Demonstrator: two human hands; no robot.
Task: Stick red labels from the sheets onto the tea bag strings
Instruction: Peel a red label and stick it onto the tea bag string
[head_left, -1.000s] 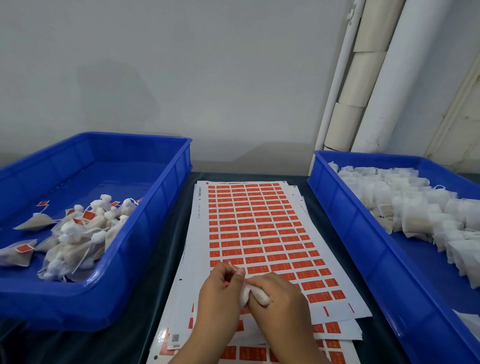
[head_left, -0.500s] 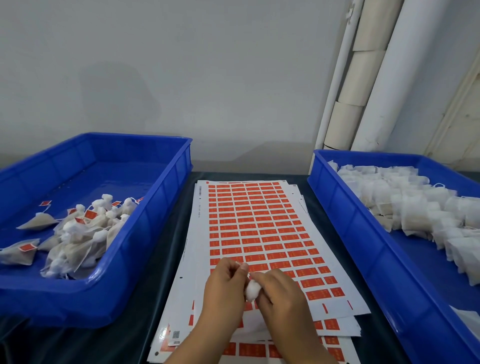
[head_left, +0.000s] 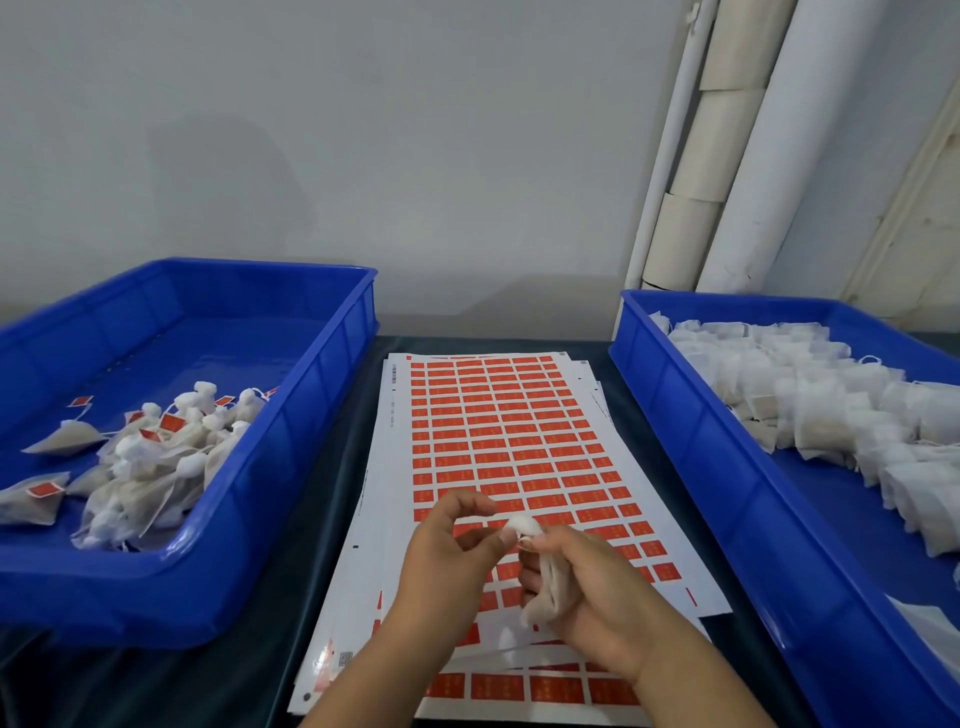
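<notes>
Head | dark table (head_left: 332, 499) | grey wall (head_left: 415, 156) | right hand (head_left: 597, 587) grips tea bag (head_left: 550, 582) | left hand (head_left: 452, 545) pinches its tip

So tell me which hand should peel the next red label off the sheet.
Left, probably. The left hand only pinches the white tuft of the tea bag, directly above the red paper labels on the white sheet. The right hand is curled around the bag's body, so it is occupied.

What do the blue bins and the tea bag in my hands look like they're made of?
The left bin and right bin look like moulded plastic: glossy, with rounded rims. The tea bag in the right hand looks like thin white mesh or filter fabric, slightly see-through and crumpled, though which one is hard to tell.
</notes>
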